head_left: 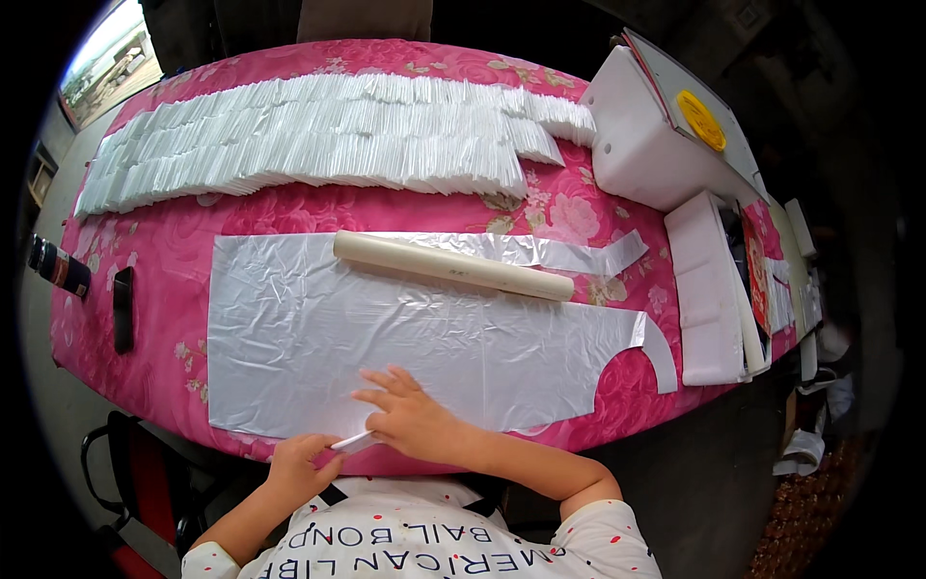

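While a small folded white piece [353, 442] is pinched between the fingers of the left hand [301, 461], the fingers of the right hand [410, 422] are spread wide just beside it, over the shiny plastic sheet [424, 357]. Whether the piece is touched by them cannot be told. It is held by the near edge of the pink flowery desk [569, 217]. The sheet is laid flat, but a long pale tube [453, 265] is left lying across its far part. Behind, long rows of folded white pieces [309, 135] are packed close together. On the left, a black phone [122, 309] and a dark bottle [60, 267] are seen. The right end is taken up by two white boxes [627, 135], and a yellow coil [701, 121] is set above the back one.
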`<action>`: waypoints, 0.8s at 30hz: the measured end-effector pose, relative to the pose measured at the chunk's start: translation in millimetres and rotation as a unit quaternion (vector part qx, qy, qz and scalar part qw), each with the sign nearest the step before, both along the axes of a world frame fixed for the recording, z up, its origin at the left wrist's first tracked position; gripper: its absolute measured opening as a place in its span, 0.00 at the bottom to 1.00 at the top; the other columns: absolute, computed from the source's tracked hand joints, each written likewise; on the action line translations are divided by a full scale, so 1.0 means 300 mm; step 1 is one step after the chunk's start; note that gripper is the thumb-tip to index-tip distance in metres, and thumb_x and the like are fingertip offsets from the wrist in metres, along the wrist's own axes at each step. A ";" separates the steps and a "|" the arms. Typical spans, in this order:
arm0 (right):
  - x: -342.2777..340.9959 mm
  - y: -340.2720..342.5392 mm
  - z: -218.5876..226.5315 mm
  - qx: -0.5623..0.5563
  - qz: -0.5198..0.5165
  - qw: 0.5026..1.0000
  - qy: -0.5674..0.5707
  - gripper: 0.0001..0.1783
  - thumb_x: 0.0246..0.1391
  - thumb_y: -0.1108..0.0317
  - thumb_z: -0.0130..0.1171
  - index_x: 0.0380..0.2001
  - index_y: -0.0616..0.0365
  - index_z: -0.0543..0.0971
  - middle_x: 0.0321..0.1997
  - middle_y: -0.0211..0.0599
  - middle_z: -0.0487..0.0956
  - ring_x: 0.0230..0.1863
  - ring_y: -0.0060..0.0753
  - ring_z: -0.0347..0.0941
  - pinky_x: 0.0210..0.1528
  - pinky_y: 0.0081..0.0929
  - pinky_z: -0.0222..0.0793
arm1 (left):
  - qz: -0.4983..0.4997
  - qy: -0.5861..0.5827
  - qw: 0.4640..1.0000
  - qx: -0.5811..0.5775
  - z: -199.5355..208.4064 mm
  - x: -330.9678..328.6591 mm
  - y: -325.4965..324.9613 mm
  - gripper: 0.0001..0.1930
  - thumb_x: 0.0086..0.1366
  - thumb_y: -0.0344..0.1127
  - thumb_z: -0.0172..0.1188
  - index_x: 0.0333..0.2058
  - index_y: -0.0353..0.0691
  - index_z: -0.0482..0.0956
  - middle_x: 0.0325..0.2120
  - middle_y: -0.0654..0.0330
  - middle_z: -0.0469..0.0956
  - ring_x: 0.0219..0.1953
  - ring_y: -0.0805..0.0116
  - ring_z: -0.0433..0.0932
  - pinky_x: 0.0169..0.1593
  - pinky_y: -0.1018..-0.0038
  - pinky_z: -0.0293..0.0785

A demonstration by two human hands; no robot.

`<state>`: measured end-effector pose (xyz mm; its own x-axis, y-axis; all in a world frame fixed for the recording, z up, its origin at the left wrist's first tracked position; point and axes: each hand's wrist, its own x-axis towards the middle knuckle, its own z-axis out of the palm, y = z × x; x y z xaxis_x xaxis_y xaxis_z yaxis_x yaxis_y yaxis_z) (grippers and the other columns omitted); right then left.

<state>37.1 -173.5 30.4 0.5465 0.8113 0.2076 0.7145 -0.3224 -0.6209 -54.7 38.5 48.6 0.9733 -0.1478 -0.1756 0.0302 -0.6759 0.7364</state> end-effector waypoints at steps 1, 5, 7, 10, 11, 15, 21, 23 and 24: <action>0.044 -0.055 0.002 0.018 -0.022 0.999 0.019 0.05 0.44 0.71 0.60 0.27 0.55 0.76 0.53 0.40 0.70 0.63 0.49 0.54 0.62 0.48 0.48 | 0.002 -0.015 1.000 -0.020 0.002 0.022 -0.009 0.12 0.48 0.29 0.64 0.34 0.38 0.79 0.27 0.54 0.78 0.29 0.60 0.78 0.32 0.72 0.73; 0.302 -0.321 -0.022 0.210 -0.309 0.924 0.076 0.05 0.48 0.73 0.61 0.30 0.55 0.77 0.35 0.31 0.77 0.38 0.26 0.70 0.44 0.22 0.65 | -0.001 -0.017 0.998 -0.066 -0.010 0.078 -0.022 0.15 0.49 0.28 0.63 0.38 0.38 0.77 0.33 0.54 0.78 0.35 0.59 0.78 0.37 0.71 0.73; 0.493 -0.457 -0.019 0.285 -0.436 0.814 0.258 0.08 0.54 0.67 0.56 0.33 0.61 0.77 0.31 0.26 0.75 0.32 0.15 0.67 0.36 0.17 0.64 | -0.013 -0.001 0.998 -0.064 -0.023 0.084 -0.029 0.15 0.49 0.28 0.62 0.39 0.37 0.77 0.34 0.53 0.78 0.36 0.59 0.77 0.39 0.70 0.73; 0.749 -0.592 -0.040 0.327 -0.523 0.757 0.214 0.10 0.55 0.67 0.55 0.34 0.62 0.77 0.29 0.24 0.75 0.30 0.14 0.67 0.34 0.14 0.63 | -0.030 0.005 0.997 -0.064 -0.029 0.097 -0.046 0.15 0.49 0.28 0.62 0.39 0.37 0.77 0.34 0.54 0.78 0.35 0.60 0.77 0.39 0.70 0.73; 0.819 -0.639 -0.077 0.301 -0.544 0.754 0.212 0.11 0.54 0.66 0.56 0.35 0.62 0.77 0.30 0.26 0.76 0.30 0.15 0.68 0.34 0.15 0.64 | -0.032 0.004 0.997 -0.070 -0.035 0.105 -0.055 0.15 0.49 0.27 0.61 0.39 0.37 0.77 0.34 0.54 0.78 0.34 0.61 0.77 0.39 0.71 0.72; 0.970 -0.668 -0.125 0.118 -0.608 0.771 0.148 0.15 0.50 0.62 0.59 0.37 0.62 0.78 0.32 0.33 0.79 0.32 0.23 0.73 0.35 0.23 0.67 | -0.039 0.007 0.997 -0.066 -0.030 0.137 -0.065 0.16 0.49 0.26 0.61 0.40 0.37 0.77 0.34 0.54 0.78 0.33 0.62 0.77 0.38 0.71 0.72; 0.983 -0.588 -0.094 -0.105 -0.641 0.760 -0.031 0.22 0.44 0.55 0.60 0.39 0.59 0.78 0.38 0.43 0.78 0.42 0.44 0.73 0.45 0.40 0.66 | -0.026 0.034 0.996 -0.079 -0.033 0.142 -0.059 0.14 0.51 0.28 0.61 0.39 0.36 0.76 0.35 0.52 0.78 0.37 0.56 0.77 0.41 0.70 0.73; 0.936 -0.582 -0.107 -0.143 -0.632 0.742 -0.172 0.23 0.44 0.55 0.61 0.40 0.59 0.77 0.40 0.44 0.77 0.45 0.45 0.70 0.48 0.40 0.64 | -0.040 0.009 0.996 -0.075 -0.035 0.147 -0.061 0.14 0.51 0.29 0.61 0.39 0.36 0.76 0.35 0.52 0.78 0.37 0.55 0.77 0.40 0.69 0.73; 0.903 -0.586 -0.106 -0.098 -0.588 0.784 -0.172 0.23 0.44 0.55 0.61 0.41 0.59 0.76 0.42 0.43 0.76 0.47 0.46 0.68 0.49 0.40 0.62 | -0.044 -0.006 0.996 -0.073 -0.036 0.151 -0.062 0.15 0.51 0.29 0.60 0.39 0.36 0.76 0.35 0.52 0.78 0.38 0.55 0.77 0.40 0.69 0.73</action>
